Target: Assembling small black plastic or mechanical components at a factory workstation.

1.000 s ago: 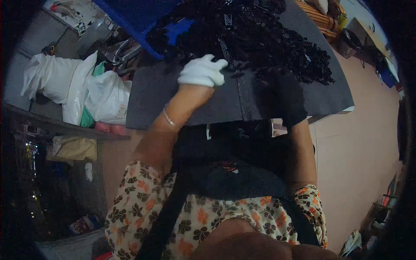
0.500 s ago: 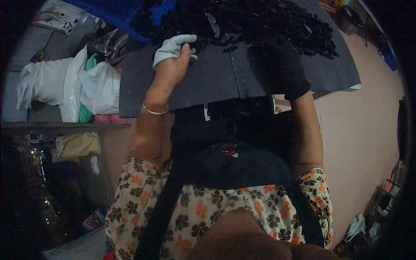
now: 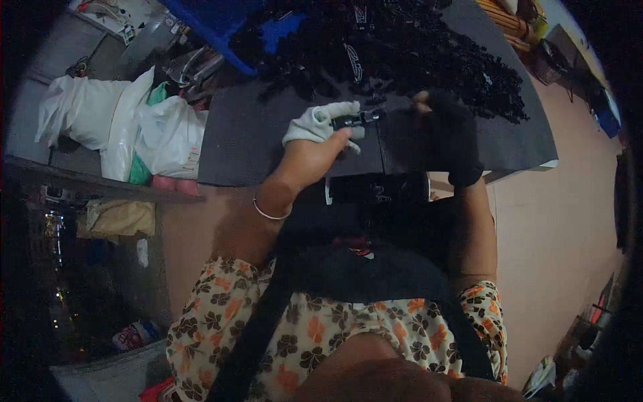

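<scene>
Head view. The left hand (image 3: 320, 137) (white fingerless glove, thin bangle at the wrist) pinches a small black plastic clip (image 3: 356, 119) between thumb and fingers above the dark grey mat (image 3: 254, 134). The right hand (image 3: 447, 130), in a black glove, closes on the clip's other end. A heap of black plastic parts (image 3: 415, 53) lies just beyond; white bags (image 3: 127, 127) lie left.

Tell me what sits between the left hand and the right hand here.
In the head view, a small black plastic part bridges the gap: the left hand holds one end, and the black-gloved right hand meets the other.
</scene>
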Tool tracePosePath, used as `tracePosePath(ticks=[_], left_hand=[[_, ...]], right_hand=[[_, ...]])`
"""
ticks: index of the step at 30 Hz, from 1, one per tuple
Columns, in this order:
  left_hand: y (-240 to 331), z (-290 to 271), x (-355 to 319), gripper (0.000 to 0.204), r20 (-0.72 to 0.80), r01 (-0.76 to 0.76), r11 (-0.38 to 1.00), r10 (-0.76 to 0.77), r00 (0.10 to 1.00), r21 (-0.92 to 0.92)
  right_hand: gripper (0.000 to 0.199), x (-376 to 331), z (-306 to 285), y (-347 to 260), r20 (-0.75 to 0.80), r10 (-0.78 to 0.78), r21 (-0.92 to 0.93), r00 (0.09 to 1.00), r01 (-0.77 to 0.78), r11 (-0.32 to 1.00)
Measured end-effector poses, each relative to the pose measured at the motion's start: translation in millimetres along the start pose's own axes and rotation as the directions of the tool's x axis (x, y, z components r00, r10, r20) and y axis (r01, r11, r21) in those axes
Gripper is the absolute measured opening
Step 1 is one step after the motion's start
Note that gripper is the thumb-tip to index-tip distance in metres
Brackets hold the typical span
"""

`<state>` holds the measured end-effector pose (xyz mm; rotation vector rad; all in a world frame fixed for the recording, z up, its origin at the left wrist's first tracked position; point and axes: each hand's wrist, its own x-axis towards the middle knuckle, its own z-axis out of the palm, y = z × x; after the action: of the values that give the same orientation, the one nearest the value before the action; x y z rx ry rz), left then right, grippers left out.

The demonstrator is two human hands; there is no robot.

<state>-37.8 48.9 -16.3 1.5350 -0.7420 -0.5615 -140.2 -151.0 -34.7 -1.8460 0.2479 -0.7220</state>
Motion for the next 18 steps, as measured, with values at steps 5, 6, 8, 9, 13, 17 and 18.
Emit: tracePosePath(ticks=[5, 6, 8, 9, 13, 17, 18], left_hand=[[3, 5, 0, 0.033, 0.007, -0.116, 0.993, 0.115, 0.993, 0.037], [8, 6, -1, 0.033, 0.036, -0.044, 0.994, 0.041, 0.998, 0.096], [8, 7, 0, 0.033, 0.064, 0.024, 0.988, -0.034, 0.997, 0.155], [7, 7, -1, 0.032, 0.072, -0.028, 0.993, 0.020, 0.997, 0.112], [23, 9, -5, 0.025, 0.081, -0.034, 0.979, 0.017, 0.997, 0.203], [9, 4, -2, 0.027, 0.071, -0.036, 0.999, 0.034, 0.997, 0.029], [11, 2, -3, 0.029, 0.082, 0.008, 1.000, -0.006, 0.997, -0.025]], right_hand=[[0.014, -6, 20, -3, 0.154, -0.182, 0.115, 0.971, 0.165, 0.980], [0.015, -8, 24, -6, 0.146, -0.262, 0.021, 0.954, 0.262, 0.965], [0.018, -10, 29, -13, 0.110, -0.423, -0.146, 0.900, 0.435, 0.888], [0.022, -11, 32, -18, 0.107, -0.577, -0.304, 0.810, 0.579, 0.756], [0.018, -20, 32, -36, 0.159, -0.316, -0.193, 0.935, 0.343, 0.919], [0.024, -17, 35, -23, 0.225, -0.352, -0.173, 0.909, 0.393, 0.903], [0.026, -15, 36, -20, 0.263, -0.485, -0.253, 0.834, 0.544, 0.800]])
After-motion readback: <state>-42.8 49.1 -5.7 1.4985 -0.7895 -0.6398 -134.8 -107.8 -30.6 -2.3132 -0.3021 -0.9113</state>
